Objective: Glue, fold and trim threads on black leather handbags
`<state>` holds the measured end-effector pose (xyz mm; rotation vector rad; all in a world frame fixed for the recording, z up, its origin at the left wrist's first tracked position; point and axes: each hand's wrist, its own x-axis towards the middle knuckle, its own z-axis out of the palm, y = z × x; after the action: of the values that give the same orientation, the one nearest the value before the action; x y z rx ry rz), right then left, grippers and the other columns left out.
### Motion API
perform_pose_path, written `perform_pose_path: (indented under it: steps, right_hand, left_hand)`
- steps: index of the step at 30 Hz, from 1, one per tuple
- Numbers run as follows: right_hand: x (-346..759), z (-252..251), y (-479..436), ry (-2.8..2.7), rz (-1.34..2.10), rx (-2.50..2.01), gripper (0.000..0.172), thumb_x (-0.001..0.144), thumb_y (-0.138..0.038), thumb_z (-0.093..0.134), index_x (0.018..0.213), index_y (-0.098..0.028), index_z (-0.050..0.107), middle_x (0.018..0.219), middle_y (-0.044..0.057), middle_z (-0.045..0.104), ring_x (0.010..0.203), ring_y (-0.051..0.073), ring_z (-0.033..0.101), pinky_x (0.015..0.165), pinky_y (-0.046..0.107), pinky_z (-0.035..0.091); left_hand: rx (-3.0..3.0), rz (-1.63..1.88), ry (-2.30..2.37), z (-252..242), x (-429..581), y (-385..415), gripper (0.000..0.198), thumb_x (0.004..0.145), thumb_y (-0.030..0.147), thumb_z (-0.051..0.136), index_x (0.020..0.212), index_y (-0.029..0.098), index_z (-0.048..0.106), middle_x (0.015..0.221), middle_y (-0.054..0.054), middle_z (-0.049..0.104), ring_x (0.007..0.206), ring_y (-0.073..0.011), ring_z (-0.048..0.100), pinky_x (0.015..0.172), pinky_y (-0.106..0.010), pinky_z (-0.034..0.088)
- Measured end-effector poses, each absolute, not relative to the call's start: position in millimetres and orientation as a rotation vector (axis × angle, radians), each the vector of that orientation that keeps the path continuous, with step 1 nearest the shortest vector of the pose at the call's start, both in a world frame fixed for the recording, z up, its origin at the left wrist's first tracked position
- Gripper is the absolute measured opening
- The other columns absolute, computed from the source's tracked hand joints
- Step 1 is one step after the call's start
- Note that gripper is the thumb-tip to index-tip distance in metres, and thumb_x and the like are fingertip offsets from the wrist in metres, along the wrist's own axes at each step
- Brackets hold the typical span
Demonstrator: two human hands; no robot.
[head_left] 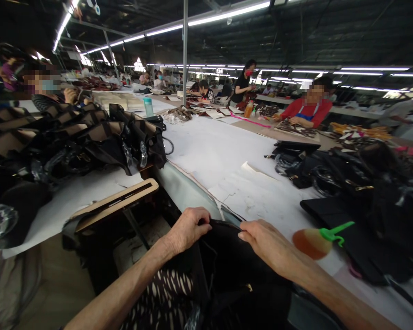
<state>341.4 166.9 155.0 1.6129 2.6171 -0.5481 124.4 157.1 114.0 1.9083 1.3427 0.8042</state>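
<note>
While the left hand and right hand clamp fingers on the black bag (far edge), keep tension even.

Matt black bag, smooth wooden slotted board, glossy translucent plastic bottle.

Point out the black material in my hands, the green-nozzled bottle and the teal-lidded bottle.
Black material (242,263): head view, its dark middle.
Green-nozzled bottle (310,243): head view, amber body.
Teal-lidded bottle (148,109): head view, body.
</note>
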Motion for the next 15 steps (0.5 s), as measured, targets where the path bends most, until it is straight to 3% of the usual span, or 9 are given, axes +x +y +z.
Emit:
perform_pose_path:
  steps: [9, 15]
  right_hand:
    - [345.0, 154.5, 167.9, 2.623, -0.622, 1.588, 0.018, 0.085, -0.021, 0.042, 0.073, -0.019, 0.055, 0.075, 0.004, 0.059, 0.078, 0.020, 0.054, 0.067, 0.029, 0.034]
    - [350.6, 148.3, 173.1, 2.645, -0.599, 1.590, 0.019, 0.086, -0.022, 0.042, 0.072, -0.019, 0.055, 0.073, 0.004, 0.058, 0.077, 0.019, 0.054, 0.068, 0.029, 0.034]
  left_hand:
    - [1.762, 0.785, 1.504, 110.5, 133.3, 157.4, 0.011, 0.065, 0.011, 0.050, 0.056, 0.016, 0.047, 0.065, 0.002, 0.055, 0.063, -0.0119, 0.048, 0.061, -0.023, 0.037]
    - [1.842, 0.965, 1.212, 115.3, 129.5, 154.8, 0.012, 0.068, 0.009, 0.053, 0.076, 0.017, 0.055, 0.095, -0.002, 0.057, 0.085, -0.0141, 0.052, 0.079, -0.024, 0.039]
